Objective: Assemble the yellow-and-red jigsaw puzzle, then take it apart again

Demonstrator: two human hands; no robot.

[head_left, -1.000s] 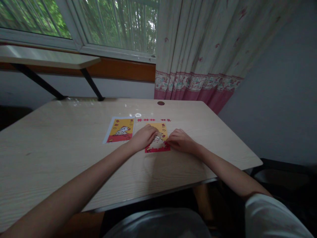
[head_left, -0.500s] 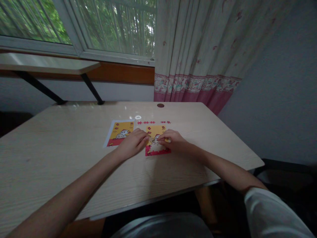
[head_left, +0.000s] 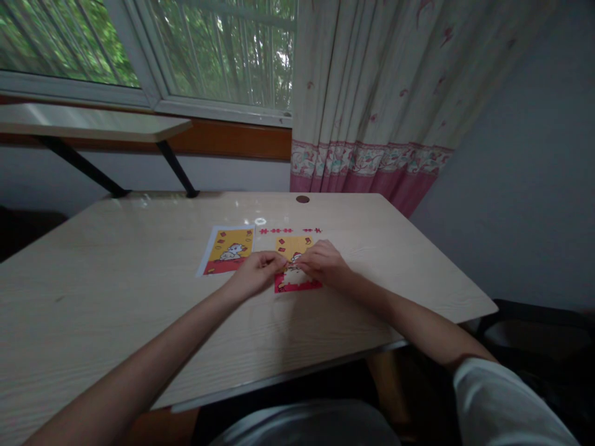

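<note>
A partly assembled jigsaw puzzle [head_left: 300, 287] lies on the table, yellow at the top and red along the bottom, with a white cartoon animal and a bare gap in its lower middle. My left hand [head_left: 260, 271] is closed over its left edge, thumb and fingers pinched. From the right, my right hand [head_left: 328, 265] comes in over the puzzle, also pinched. The fingertips of both hands meet at a small yellowish puzzle piece [head_left: 289, 262], mostly covered by the fingers. Left of the puzzle lies a printed picture [head_left: 231, 251] of the same design on white paper.
Several loose red puzzle pieces [head_left: 276, 231] are lined up behind the puzzle, with a few more [head_left: 311, 230] to their right. A round dark cap [head_left: 302, 199] sits at the table's back edge. A raised shelf [head_left: 97, 121] stands at the back left, before the window.
My left hand has shifted slightly right and its fingertips now meet those of my right hand. The yellowish piece has moved from within my right fingers to between both hands' fingertips.
</note>
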